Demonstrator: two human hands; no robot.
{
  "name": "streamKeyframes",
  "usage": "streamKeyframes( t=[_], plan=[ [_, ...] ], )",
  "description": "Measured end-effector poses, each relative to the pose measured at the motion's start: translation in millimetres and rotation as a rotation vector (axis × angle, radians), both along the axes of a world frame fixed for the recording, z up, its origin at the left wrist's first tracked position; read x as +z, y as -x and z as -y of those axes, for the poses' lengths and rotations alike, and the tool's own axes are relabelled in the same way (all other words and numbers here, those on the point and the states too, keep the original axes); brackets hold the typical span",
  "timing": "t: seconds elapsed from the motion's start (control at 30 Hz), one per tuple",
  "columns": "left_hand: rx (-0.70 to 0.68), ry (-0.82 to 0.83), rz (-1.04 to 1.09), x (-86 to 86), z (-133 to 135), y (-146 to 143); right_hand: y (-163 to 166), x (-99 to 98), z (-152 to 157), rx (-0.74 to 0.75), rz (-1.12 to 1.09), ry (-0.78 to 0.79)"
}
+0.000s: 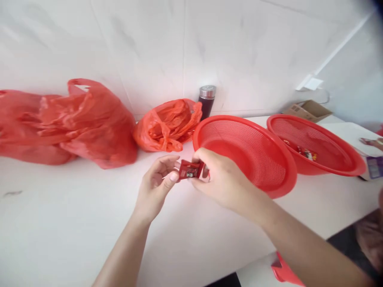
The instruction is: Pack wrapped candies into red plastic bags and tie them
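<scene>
A small dark red wrapped packet (189, 170), perhaps a sweet, is held above the white table between both hands. My left hand (158, 181) pinches its left end with thumb and fingers. At the packet's right end, my right hand (220, 179) grips it with curled fingers. Printing shows on the wrapper's front, too small to read. Just behind my right hand stands a red plastic basket (269, 151) with perforated sides, tilted towards me.
A second red basket (338, 155) to the right holds several small wrapped pieces. Red plastic bags (98, 123) and a smaller bag (167, 123) lie along the wall, beside a dark flask (207, 101). A cardboard box (309, 111) stands at back right. Another person's hand (372, 142) shows at the right edge.
</scene>
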State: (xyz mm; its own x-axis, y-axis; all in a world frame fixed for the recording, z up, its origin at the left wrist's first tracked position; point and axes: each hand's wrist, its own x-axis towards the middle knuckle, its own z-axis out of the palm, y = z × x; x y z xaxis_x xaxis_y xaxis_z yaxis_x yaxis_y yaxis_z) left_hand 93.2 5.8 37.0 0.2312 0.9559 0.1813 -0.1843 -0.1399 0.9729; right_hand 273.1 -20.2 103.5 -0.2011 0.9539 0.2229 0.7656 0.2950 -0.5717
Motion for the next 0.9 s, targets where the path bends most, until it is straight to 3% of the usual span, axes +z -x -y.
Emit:
streamKeyframes(
  t=[0.17,0.33,0.43,0.57,0.8,0.9],
  plan=[
    [0.065,0.145,-0.091,-14.8,4.2,27.1,44.2,-51.4,-8.8,0.040,-0.093,-0.026],
    [0.148,0.176,0.041,-32.5,-2.0,43.6,49.7,-91.4,-26.8,0.181,-0.608,0.190],
    [0.173,0.101,0.041,-34.9,-3.1,41.5,44.1,-109.6,-30.3,0.200,-0.817,0.191],
    [0.192,0.043,0.024,-35.8,0.6,34.3,38.0,-121.2,-27.1,0.179,-0.851,0.120],
    [0.242,-0.050,-0.128,-39.9,4.7,28.1,35.3,-120.7,-21.0,0.179,-0.867,0.003],
    [0.266,0.032,-0.128,-37.8,2.7,30.9,33.6,-122.3,-21.1,0.164,-0.829,-0.099]
  ],
)
